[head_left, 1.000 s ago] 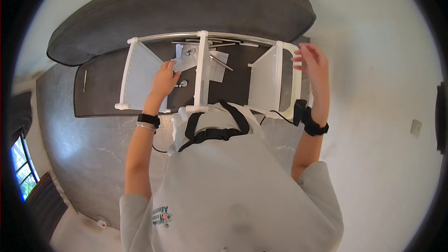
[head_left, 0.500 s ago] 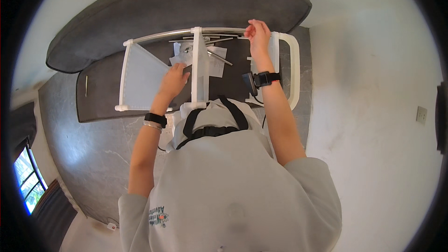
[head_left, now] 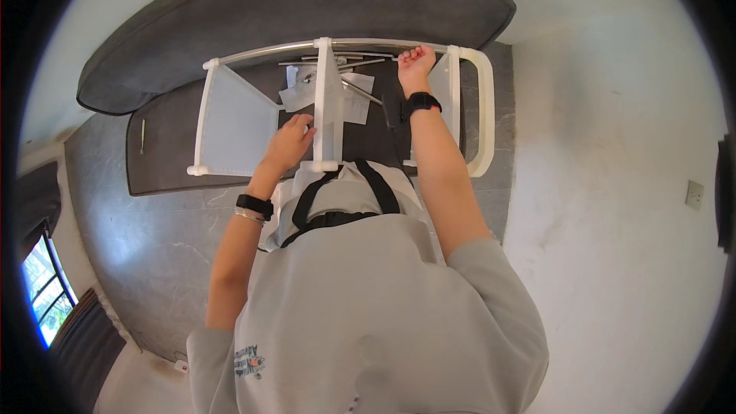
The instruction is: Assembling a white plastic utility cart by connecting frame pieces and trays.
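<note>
White frame [head_left: 330, 107], plain and glossy, with pale grey-white mesh panels [head_left: 234, 126] stretched between its bars. Silver rod [head_left: 284, 47] gleaming along the top edge. Beneath it a charcoal rug [head_left: 165, 161], flat dark grey, and behind that a dark grey cushion [head_left: 291, 0]. White paper sheets [head_left: 299, 96] against the dark. The floor [head_left: 146, 238] is grey marble, veined in white. Black wristbands [head_left: 254, 205] on both arms. Light grey shirt [head_left: 368, 314] with black straps [head_left: 337, 218] across it. Off-white wall [head_left: 613, 184], faintly smudged.
</note>
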Action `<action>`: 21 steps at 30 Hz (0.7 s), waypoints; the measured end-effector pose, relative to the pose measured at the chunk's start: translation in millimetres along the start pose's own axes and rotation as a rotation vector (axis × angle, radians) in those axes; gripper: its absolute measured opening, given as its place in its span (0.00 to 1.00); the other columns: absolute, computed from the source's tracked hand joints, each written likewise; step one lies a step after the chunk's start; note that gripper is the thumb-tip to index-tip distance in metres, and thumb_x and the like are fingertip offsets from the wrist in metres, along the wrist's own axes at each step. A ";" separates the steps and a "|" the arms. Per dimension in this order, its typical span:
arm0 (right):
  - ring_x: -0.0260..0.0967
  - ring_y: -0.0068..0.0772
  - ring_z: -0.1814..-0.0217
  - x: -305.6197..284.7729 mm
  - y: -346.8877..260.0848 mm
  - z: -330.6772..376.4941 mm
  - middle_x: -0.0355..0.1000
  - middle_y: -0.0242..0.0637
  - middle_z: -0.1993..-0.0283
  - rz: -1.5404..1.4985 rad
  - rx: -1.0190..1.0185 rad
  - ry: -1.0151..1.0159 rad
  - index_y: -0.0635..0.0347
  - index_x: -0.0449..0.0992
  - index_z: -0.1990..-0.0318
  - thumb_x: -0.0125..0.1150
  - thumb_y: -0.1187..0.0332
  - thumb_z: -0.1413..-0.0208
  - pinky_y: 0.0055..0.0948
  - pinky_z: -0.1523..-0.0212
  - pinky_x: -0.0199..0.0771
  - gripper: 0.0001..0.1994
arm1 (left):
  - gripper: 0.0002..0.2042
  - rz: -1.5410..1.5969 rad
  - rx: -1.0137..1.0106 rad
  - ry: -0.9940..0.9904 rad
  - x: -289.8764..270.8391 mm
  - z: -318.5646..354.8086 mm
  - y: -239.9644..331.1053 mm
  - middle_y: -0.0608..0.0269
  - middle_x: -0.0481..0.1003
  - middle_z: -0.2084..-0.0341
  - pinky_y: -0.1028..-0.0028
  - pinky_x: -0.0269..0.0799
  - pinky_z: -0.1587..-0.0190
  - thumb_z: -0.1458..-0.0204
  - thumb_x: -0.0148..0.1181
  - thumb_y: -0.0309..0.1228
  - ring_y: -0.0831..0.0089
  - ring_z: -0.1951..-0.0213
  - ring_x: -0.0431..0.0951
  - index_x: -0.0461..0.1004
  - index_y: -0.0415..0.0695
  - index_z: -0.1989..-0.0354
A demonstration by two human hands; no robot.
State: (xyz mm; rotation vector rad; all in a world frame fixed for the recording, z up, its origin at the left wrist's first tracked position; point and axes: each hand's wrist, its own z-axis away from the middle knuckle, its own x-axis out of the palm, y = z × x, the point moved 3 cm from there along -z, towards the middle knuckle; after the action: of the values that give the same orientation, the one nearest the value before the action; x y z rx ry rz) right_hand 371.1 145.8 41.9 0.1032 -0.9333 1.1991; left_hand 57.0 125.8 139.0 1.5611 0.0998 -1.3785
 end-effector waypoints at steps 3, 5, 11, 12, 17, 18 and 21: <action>0.52 0.27 0.86 23.4 3.7 22.2 0.54 0.28 0.86 0.281 -0.221 -0.224 0.54 0.59 0.84 0.52 0.66 0.53 0.27 0.84 0.54 0.12 | 0.11 -0.004 -0.018 0.015 0.3 14.5 4.6 0.52 0.70 0.63 0.60 0.68 0.61 0.49 0.49 0.32 0.52 0.61 0.71 0.65 0.41 0.59; 0.51 0.26 0.89 27.6 4.4 31.2 0.54 0.28 0.87 0.334 -0.265 -0.289 0.55 0.60 0.84 0.52 0.67 0.51 0.26 0.86 0.53 0.12 | 0.11 -0.003 -0.033 0.007 2.4 13.7 3.8 0.52 0.70 0.63 0.61 0.68 0.61 0.49 0.49 0.32 0.52 0.62 0.71 0.65 0.41 0.59; 0.56 0.18 0.85 34.8 -30.2 107.0 0.58 0.27 0.84 0.794 -0.296 -0.249 0.60 0.65 0.79 0.54 0.65 0.48 0.19 0.84 0.59 0.12 | 0.11 -0.017 -0.009 0.023 -7.8 2.8 -3.3 0.52 0.70 0.63 0.61 0.68 0.62 0.49 0.50 0.31 0.52 0.63 0.71 0.65 0.40 0.59; 0.56 0.17 0.85 28.1 -43.2 125.4 0.58 0.27 0.83 0.810 -0.286 -0.222 0.60 0.65 0.79 0.55 0.65 0.48 0.18 0.83 0.60 0.12 | 0.12 -0.033 -0.053 0.022 -8.9 2.5 -8.2 0.52 0.69 0.62 0.60 0.67 0.60 0.50 0.51 0.31 0.52 0.60 0.70 0.65 0.40 0.58; 0.64 0.22 0.74 -67.5 -133.4 156.8 0.65 0.32 0.76 1.207 -0.698 0.056 0.65 0.70 0.69 0.54 0.67 0.50 0.22 0.72 0.67 0.08 | 0.20 -0.317 -0.061 0.292 -38.3 -3.4 -52.3 0.50 0.64 0.54 0.59 0.60 0.49 0.56 0.57 0.29 0.51 0.50 0.63 0.63 0.41 0.53; 0.66 0.29 0.70 -72.2 -150.8 166.4 0.67 0.36 0.74 1.551 -0.945 0.169 0.67 0.69 0.66 0.56 0.66 0.51 0.28 0.66 0.67 0.11 | 0.23 -0.387 -0.112 0.356 -51.0 -0.2 -66.7 0.49 0.62 0.52 0.59 0.58 0.47 0.58 0.59 0.29 0.50 0.49 0.61 0.62 0.41 0.51; 0.66 0.33 0.67 -96.3 -176.5 161.6 0.68 0.40 0.72 1.687 -1.039 0.287 0.66 0.68 0.61 0.57 0.65 0.52 0.32 0.62 0.66 0.14 | 0.25 -0.580 -0.336 0.518 -95.9 15.7 -114.5 0.47 0.60 0.50 0.59 0.58 0.46 0.59 0.59 0.30 0.50 0.48 0.60 0.60 0.39 0.50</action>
State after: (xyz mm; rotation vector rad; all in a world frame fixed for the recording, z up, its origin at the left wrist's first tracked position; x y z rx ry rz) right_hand 421.1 -82.9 150.4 -1.9682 -1.2328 1.8804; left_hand -59.0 220.9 147.1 1.6212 1.1152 -1.2511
